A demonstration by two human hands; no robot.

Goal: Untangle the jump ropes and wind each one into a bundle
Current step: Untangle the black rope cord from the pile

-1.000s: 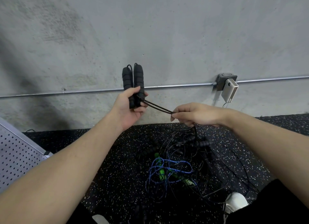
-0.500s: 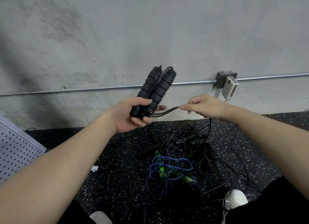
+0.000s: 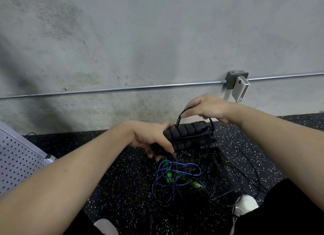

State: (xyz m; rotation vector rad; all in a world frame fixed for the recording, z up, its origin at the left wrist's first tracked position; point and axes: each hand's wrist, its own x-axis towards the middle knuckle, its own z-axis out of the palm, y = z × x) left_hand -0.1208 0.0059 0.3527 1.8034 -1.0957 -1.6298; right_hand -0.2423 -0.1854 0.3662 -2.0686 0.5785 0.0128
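Note:
My left hand (image 3: 150, 138) grips two black foam jump rope handles (image 3: 189, 131) side by side, lying nearly level and pointing right. My right hand (image 3: 205, 107) is above them and pinches the black cord (image 3: 179, 118), which loops over the handles and drops around their right end. Below on the speckled floor lies a tangle of thin black ropes (image 3: 233, 173), with a blue rope (image 3: 175, 175) with green handles (image 3: 168, 175) in its middle. More black handles (image 3: 213, 145) lie under the held pair.
A concrete wall with a metal conduit (image 3: 122, 89) and a junction box (image 3: 235, 80) stands close ahead. A perforated metal panel (image 3: 15, 157) is at the left. My white shoes (image 3: 245, 206) stand at the tangle's near edge.
My left hand has tipped the handles from upright to nearly level and lowered them. My right hand has brought the cord up and over them, closer to the left hand.

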